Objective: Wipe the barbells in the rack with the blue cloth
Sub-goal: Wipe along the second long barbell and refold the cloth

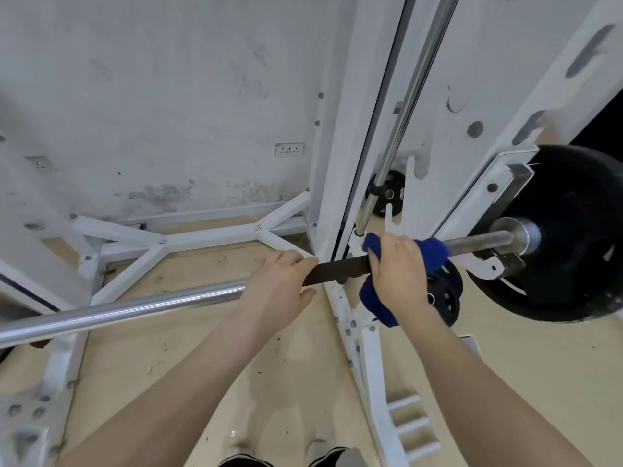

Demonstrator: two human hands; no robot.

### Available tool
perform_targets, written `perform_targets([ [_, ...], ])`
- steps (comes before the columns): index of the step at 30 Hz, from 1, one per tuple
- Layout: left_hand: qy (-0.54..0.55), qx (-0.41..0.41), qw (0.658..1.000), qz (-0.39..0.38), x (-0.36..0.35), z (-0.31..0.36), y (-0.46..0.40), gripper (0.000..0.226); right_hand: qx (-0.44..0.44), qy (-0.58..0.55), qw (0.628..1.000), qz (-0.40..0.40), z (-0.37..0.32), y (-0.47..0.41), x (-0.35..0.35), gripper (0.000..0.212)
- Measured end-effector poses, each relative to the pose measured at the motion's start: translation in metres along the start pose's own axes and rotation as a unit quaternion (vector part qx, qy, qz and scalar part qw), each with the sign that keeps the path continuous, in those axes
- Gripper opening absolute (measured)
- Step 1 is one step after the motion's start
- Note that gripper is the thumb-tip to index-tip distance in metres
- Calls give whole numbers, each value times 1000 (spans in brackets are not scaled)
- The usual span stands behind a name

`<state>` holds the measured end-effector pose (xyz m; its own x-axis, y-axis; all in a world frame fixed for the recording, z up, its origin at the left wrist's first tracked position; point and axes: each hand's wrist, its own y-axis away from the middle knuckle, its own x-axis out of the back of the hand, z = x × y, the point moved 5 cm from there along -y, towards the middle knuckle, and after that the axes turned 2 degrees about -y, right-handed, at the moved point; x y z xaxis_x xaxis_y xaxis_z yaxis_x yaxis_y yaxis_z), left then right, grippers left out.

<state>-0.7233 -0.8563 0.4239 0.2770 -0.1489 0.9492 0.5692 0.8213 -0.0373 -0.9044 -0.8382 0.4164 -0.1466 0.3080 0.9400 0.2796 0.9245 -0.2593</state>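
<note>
The scene is bright and evenly lit, with soft light that seems to come from above. Shadows are weak: only pale, diffuse ones lie on the floor [209, 362] under the arms. The chrome barbell [128, 310] carries a long white glare line along its top, and a small shiny reflection sits on the floor near the bottom edge. The wide-angle lens bends straight lines strongly; the white rack [340, 136] posts lean and curve toward the borders. The centre is fairly sharp, while the corners look soft and smeared. The black weight plate [573, 237] is very dark and shows little detail.
</note>
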Motion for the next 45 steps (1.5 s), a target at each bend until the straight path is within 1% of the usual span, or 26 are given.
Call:
perform_targets([
  [1, -4, -5, 1000, 4, -2, 6, -5, 46, 34, -10, 999, -8, -13, 5, -5, 4],
  [4, -18, -9, 999, 26, -8, 24, -18, 42, 158, -22, 987, -29, -17, 11, -5, 18],
  [5, -26, -7, 999, 34, -9, 30, -22, 42, 173, -16, 984, -33, -5, 6, 1, 23],
  [6, -32, -4, 999, 35, -11, 36, -25, 41, 151, -14, 987, -46, 15, 1, 6, 27],
  [9, -43, -7, 998, 41, -20, 48, -31, 41, 17, -7, 1000, -22, 93, -11, 23, 37],
  [10, -38, -3, 998, 51, -20, 50, -33, 38, -19, -21, 1000, -4, 113, -14, 27, 37],
  [11, -29, 5, 998, 60, -21, 50, -35, 35, -35, -41, 999, 10, 121, -17, 28, 35],
  [14, -24, 25, 998, 54, -21, 48, -38, 33, -10, -94, 995, -15, 86, -16, 11, 15],
  [16, -30, 27, 998, 52, -21, 49, -38, 33, 30, -134, 990, -11, 56, -5, 2, 10],
  [17, -29, 28, 997, 59, -20, 49, -37, 33, 59, -137, 989, -3, 51, -1, 1, 12],
  [19, -28, 34, 996, 72, -19, 50, -36, 32, 125, -68, 990, -14, 64, -7, 8, 12],
  [20, -29, 37, 996, 79, -19, 49, -36, 31, 125, -31, 991, -27, 80, -14, 8, 11],
  [22, -29, 42, 994, 95, -19, 50, -34, 30, 62, -19, 997, -29, 105, -23, 16, 11],
  [23, -29, 46, 993, 102, -20, 50, -33, 30, 31, -25, 999, -13, 110, -25, 17, 11],
  [25, -36, 47, 991, 116, -20, 51, -32, 30, 7, -14, 1000, 3, 95, -23, 12, 14],
  [27, -43, 48, 992, 111, -18, 53, -33, 31, 40, -12, 999, -2, 65, -16, 1, 18],
  [29, -45, 52, 994, 87, -18, 52, -35, 34, 105, -16, 994, -18, 38, -9, -3, 20],
  [31, -57, 53, 995, 56, -17, 52, -37, 37, 165, 0, 985, -48, 34, -10, 0, 21],
  [32, -62, 51, 995, 51, -16, 51, -37, 38, 171, 10, 983, -68, 42, -15, 3, 22],
  [33, -61, 47, 996, 51, -16, 51, -38, 38, 157, 19, 984, -81, 54, -21, 7, 24],
  [35, -53, 44, 996, 53, -17, 50, -36, 37, 86, 2, 994, -71, 79, -31, 16, 27],
  [37, -46, 34, 996, 68, -18, 50, -34, 34, 43, -8, 998, -45, 77, -30, 14, 30],
  [39, -45, 22, 995, 85, -16, 51, -34, 31, 57, 19, 998, -26, 43, -20, 3, 32],
  [42, -47, 35, 997, 53, -16, 49, -37, 34, 117, 23, 993, -19, -4, -5, -5, 29],
  [44, -28, 34, 998, 53, -12, 46, -38, 39, 144, 40, 987, -52, -3, -7, -3, 30],
  [45, -16, 34, 998, 58, -7, 43, -36, 42, 139, 47, 987, -62, 5, -11, -2, 33],
])
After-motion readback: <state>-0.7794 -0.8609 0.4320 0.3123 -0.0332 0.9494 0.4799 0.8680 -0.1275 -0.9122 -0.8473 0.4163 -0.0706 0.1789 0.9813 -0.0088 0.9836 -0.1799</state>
